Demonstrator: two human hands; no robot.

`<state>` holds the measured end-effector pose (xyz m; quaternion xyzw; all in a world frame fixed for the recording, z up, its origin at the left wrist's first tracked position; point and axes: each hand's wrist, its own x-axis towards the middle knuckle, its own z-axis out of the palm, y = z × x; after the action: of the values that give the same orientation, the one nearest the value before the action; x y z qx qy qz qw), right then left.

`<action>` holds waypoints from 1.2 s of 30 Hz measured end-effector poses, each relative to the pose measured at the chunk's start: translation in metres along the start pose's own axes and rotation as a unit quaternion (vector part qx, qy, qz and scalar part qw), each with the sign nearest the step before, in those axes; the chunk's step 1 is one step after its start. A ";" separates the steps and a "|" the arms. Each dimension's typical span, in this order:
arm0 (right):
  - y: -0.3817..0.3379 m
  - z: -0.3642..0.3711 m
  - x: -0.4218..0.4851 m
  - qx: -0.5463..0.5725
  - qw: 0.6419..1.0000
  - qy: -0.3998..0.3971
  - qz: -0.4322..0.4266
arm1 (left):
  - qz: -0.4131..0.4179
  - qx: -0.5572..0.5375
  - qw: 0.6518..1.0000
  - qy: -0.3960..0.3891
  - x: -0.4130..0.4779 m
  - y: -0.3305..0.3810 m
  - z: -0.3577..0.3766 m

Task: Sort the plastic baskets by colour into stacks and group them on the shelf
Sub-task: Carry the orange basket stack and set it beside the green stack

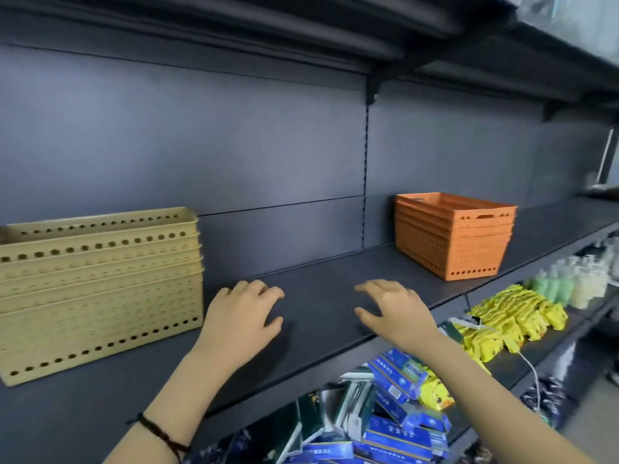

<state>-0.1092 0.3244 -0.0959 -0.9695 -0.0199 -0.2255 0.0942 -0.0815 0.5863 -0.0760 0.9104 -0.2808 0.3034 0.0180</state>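
Two basket stacks on the dark grey shelf (318, 296). Cream stack (100, 289) at far left: nested perforated plastic baskets, round holes in rows along rims and walls, six rims countable (left end runs out of frame, count approximate). Orange stack (454, 236) right of centre, well apart from the cream one: same perforated style, slot handle in the top basket's end wall, roughly five nested.

Left hand (239, 316) palm down over the bare shelf just beside the cream stack's right end, fingers loosely spread and slightly curled, holding nothing. Right hand (398, 313) likewise over the shelf near its front edge, fingers spread, nothing held. Dark cord bracelet (160, 433) on the left wrist.

Shop shelving: grey back panel (201, 145) with a slotted upright, another shelf overhead. Lower shelf carries blue boxes (395, 413), yellow packets (509, 323) and pale green bottles (562, 283) (labels unreadable).
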 end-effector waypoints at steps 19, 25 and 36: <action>0.325 -0.045 -0.005 0.169 0.982 0.047 0.073 | -0.173 -0.383 0.907 -0.022 0.186 0.299 0.096; 0.368 -0.026 0.056 0.258 0.953 0.142 0.064 | -0.203 -0.494 0.845 0.037 0.263 0.310 0.136; 0.415 -0.013 0.115 0.391 0.903 0.167 0.066 | -0.118 -0.346 0.908 0.204 0.352 0.370 0.186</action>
<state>0.0220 -0.0863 -0.1061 -0.8022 -0.0266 -0.3511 0.4822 0.0576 0.0612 -0.0806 0.7914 -0.2491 0.3621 0.4248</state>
